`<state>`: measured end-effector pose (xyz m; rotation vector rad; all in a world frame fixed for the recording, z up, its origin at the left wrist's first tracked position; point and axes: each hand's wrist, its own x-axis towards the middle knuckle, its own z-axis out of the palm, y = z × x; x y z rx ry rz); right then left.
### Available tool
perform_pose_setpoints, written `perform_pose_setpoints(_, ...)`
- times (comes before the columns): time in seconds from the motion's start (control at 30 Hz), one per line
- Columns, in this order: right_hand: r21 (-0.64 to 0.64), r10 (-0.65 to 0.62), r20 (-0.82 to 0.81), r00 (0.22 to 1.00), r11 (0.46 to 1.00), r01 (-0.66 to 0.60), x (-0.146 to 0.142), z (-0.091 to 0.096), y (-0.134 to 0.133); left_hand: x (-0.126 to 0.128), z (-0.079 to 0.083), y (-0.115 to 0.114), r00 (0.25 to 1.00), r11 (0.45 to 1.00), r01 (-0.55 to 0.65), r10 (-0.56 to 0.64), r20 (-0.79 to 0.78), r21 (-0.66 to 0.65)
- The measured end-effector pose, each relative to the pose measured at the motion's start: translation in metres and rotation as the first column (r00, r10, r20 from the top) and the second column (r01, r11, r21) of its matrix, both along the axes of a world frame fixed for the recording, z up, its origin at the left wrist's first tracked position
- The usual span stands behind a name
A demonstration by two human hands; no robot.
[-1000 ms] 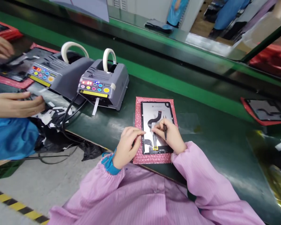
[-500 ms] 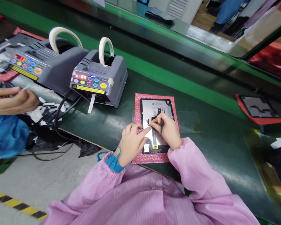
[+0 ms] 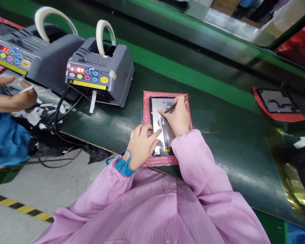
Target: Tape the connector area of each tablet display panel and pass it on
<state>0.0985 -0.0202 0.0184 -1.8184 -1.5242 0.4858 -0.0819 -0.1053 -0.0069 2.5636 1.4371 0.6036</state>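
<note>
A tablet screen panel, silver-backed with a black border, lies on a pink bubble-wrap sheet in front of me. A flat flex cable with a yellow end runs along its lower half. My left hand rests at the panel's left edge with fingers apart and the index finger stretched onto the silver back. My right hand is closed round dark tweezers, over the panel's upper right part. Its thumb and fingers hide some of the panel. A blue wrist strap circles my left wrist.
Two grey tape dispensers with white tape rolls stand at left; a white strip sticks out of the nearer one. A co-worker's hand holds a white strip farther left. Another panel lies on red wrap at right.
My right hand has moved up the panel, and the tweezers now lie slanted in its grip instead of pointing downward. My left hand stays at the left edge. The camera view has shifted slightly.
</note>
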Motion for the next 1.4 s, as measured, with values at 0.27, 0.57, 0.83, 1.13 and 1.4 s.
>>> perform_pose_setpoints(0.27, 0.056, 0.24, 0.172, 0.955, 0.966, -0.252, 0.112, -0.01, -0.041, -0.005, 0.005, -0.018, 0.901, 0.908, 0.419, -0.419, -0.109, -0.021)
perform_pose_setpoints(0.57, -0.056, -0.148, 0.363, 0.92, 0.982, 0.18, 0.251, -0.034, -0.143, 0.032, 0.006, 0.018, 0.937, 0.946, 0.307, -0.319, -0.143, -0.1)
perform_pose_setpoints(0.83, -0.015, -0.346, 0.356, 0.868, 0.927, 0.375, 0.266, -0.048, -0.202, 0.097, 0.016, 0.161, 0.988, 0.979, 0.049, -0.077, -0.137, -0.196)
perform_pose_setpoints(1.13, 0.04, -0.277, 0.537, 0.797, 0.952, 0.304, 0.297, 0.001, -0.14, 0.213, 0.04, 0.277, 0.994, 0.975, -0.086, 0.099, 0.051, -0.205)
perform_pose_setpoints(1.4, -0.079, -0.158, 0.736, 0.659, 0.946, 0.316, 0.411, 0.023, 0.009, 0.203, 0.009, 0.184, 0.823, 0.817, 0.545, -0.477, 0.309, -0.19)
